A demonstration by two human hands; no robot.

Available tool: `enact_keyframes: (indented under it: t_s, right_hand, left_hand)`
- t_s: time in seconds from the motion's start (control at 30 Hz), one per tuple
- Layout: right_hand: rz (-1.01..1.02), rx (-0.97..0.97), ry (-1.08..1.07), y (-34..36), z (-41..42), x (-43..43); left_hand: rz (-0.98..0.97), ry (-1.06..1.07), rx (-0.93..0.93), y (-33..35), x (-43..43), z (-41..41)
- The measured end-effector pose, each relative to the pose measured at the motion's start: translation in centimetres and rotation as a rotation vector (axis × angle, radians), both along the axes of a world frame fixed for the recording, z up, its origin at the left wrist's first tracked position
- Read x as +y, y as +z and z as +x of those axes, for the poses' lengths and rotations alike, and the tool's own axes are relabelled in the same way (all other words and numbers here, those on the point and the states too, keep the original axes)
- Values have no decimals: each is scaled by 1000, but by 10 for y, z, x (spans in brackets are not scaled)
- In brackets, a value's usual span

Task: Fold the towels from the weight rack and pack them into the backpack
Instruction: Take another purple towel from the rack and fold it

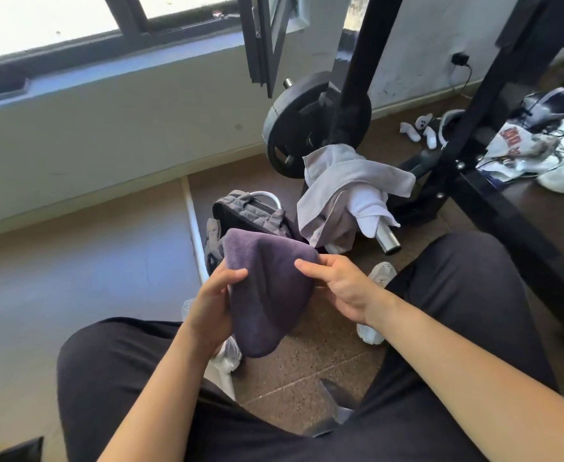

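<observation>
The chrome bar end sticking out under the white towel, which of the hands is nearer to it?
Right. The right hand grips the purple towel just below and left of the chrome bar end; the left hand is farther left.

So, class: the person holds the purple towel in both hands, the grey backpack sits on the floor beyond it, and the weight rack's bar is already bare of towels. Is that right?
Not quite. The head view shows the bar still draped with a light grey towel and a white towel. The rest stands: left hand and right hand hold the purple towel, with the backpack on the floor beyond.
</observation>
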State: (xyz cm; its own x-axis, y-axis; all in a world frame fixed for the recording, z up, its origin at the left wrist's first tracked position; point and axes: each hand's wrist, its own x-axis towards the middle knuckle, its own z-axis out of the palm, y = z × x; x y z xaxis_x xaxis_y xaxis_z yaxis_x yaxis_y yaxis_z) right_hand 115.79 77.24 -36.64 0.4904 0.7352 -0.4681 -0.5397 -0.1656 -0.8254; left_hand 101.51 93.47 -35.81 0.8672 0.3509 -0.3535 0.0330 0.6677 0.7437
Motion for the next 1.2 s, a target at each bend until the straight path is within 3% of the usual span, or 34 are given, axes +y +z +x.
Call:
enact_keyframes:
  t_s: [0.2, 0.33, 0.43, 0.5, 0.67, 0.83, 1.03, 1.2]
  right_hand:
    - [-120, -332, -151, -8, 9, -3]
    - [-270, -604, -196, -8, 11, -4]
    - [-256, -739, -211, -8, 17, -4]
    - [-187, -722, -194, -5, 19, -5]
    - [36, -376, -209, 2, 18, -4]
    - [100, -135, -216, 4, 17, -3]
    - [52, -222, -52, 0, 18, -5]
    - [-17, -361, 10, 5, 22, -7]
  left_hand:
    - [423, 110, 292, -30, 7, 0]
    - [730, 190, 379, -32, 5, 1]
    - [852, 302, 376, -26, 5, 3]
    - [825, 327, 326, -21, 4, 3]
    - [581, 265, 136, -13, -1, 1]
    - [554, 134, 51, -13, -1, -2]
    - [540, 5, 104, -19, 1, 0]
    - [464, 39, 198, -20, 2, 3]
